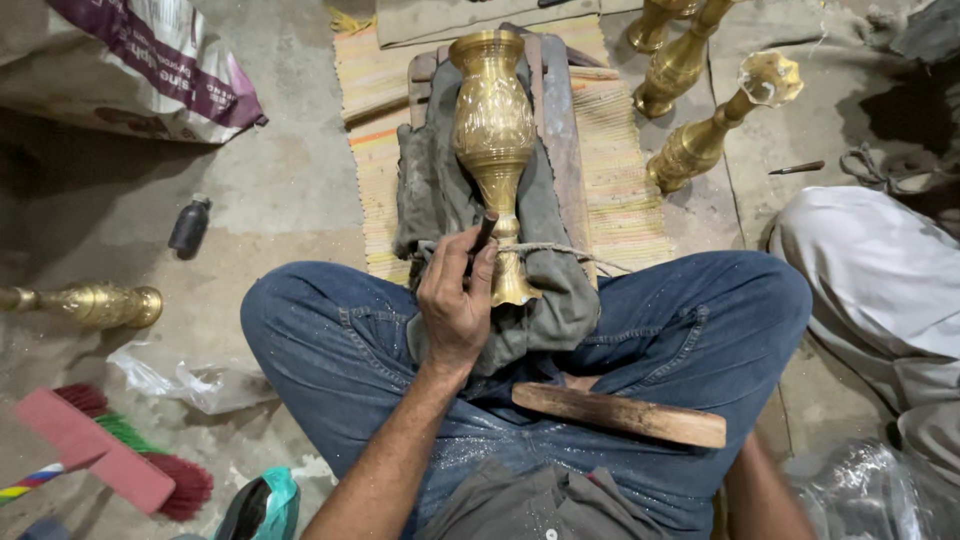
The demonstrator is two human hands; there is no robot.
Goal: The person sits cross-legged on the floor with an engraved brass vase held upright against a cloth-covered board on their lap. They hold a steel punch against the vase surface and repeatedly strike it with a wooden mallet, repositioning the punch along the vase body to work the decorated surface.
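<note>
A brass vase (pixel 493 130) lies on its side on a grey cloth (pixel 430 190) over a wooden block, its foot toward me, with a cord (pixel 570 250) across its stem. My left hand (pixel 455 300) grips a short dark chisel (pixel 484 232) whose tip rests against the stem just above the foot. I sit cross-legged in blue jeans. A flat wooden mallet (pixel 620 412) lies across my lap. Only my right forearm (pixel 765 490) shows at the lower right. That hand is hidden behind my knee, near the mallet's end.
Three more brass vases (pixel 690 150) lie at the top right beside a striped mat (pixel 620 200). Another brass piece (pixel 95 305) rests at the left, near a small dark bottle (pixel 189 227), a brush (pixel 110 455) and a sack (pixel 140 60). Another person's white-clad knee (pixel 880 270) is at the right.
</note>
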